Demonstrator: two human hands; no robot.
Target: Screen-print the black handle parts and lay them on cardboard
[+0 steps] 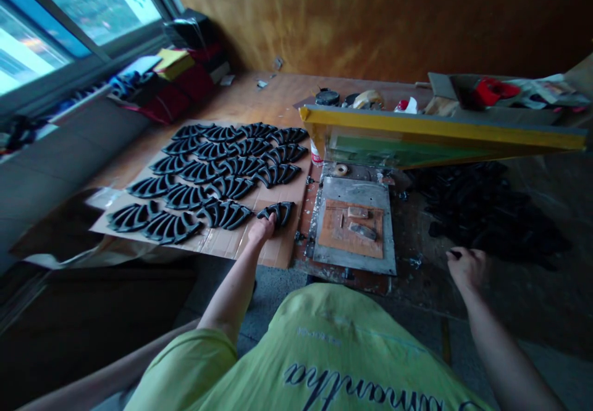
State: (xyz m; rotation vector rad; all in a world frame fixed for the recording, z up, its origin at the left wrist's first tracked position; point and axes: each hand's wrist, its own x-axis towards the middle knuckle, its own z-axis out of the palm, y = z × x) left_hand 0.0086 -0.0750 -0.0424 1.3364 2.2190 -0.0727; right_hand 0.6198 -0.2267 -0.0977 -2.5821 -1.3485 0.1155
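My left hand (262,228) is closed on the near edge of a black, fan-shaped ribbed piece (283,212), which lies at the front right of a cardboard sheet (273,255). Rows of similar black pieces (172,227) cover much of that sheet. On the right, my right hand (467,267) is just in front of a dark heap of black pieces (491,213). Its fingers are curled together, and what they hold, if anything, is too dark to make out. Between the hands, a metal plate (354,188) carries a brown board (331,238) with small blocks (362,232) on it.
A yellow-edged screen frame (440,128) is raised at a tilt over the back of the plate. Behind it are tape rolls (369,99) and a cardboard box (509,111) with a red item. Bags and boxes (176,89) line the window side.
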